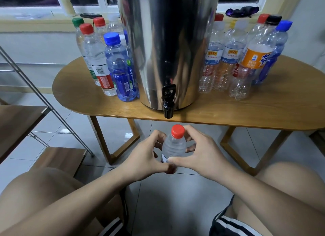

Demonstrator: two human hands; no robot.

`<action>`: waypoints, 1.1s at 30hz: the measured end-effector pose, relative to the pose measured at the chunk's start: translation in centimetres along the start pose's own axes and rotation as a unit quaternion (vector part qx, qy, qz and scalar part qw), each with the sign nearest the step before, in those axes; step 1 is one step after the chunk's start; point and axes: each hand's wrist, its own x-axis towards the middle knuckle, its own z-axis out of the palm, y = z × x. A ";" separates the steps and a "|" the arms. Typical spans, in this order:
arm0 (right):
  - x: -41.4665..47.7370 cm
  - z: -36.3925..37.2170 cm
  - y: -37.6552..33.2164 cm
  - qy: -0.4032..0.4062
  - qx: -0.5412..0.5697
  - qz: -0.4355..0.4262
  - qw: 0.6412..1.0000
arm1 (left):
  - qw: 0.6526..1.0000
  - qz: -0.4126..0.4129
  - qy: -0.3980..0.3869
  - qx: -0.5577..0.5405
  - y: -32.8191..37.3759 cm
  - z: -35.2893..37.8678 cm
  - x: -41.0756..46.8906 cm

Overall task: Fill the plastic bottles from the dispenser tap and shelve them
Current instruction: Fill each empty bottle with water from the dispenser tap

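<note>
The fingers [158,135] of the left hand [146,154] are curled round the left side of a clear plastic bottle [173,147], and its thumb lies across the lower front of it. The right hand [204,153] does the same from the other side: its fingers bend round the shoulder of the bottle and its thumb presses on the white label, so the two thumbs almost meet. Both hands clamp this one bottle. It stands nearly upright in the air above the floor tiles, between the person's knees, with its red cap [178,131] on. How much water is in it, I cannot tell. The cap is just below the black tap [168,102] and does not touch it. The tap belongs to a large steel dispenser [167,42] standing at the front edge of a wooden table [263,110]. Left of the dispenser stand capped bottles with water [117,68]; right of it stand more capped bottles [233,59], which look empty. A wooden shelf rack [15,119] is at the far left.
</note>
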 end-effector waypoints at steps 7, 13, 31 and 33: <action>0.2 0.0 -0.5 0.011 0.094 0.006 0.996 | 0.999 0.038 0.038 0.000 1.0 -1.8 -0.6; 0.3 0.5 -0.9 -0.004 0.163 -0.009 0.987 | 0.998 0.042 0.048 -0.023 1.3 -4.1 -1.6; 1.0 1.4 2.2 -0.027 0.060 0.008 0.998 | 0.941 0.021 0.335 -0.027 -0.4 -17.1 -0.9; 1.1 1.4 2.4 -0.034 0.049 0.008 0.998 | 0.928 0.020 0.371 -0.010 -0.8 -18.0 0.3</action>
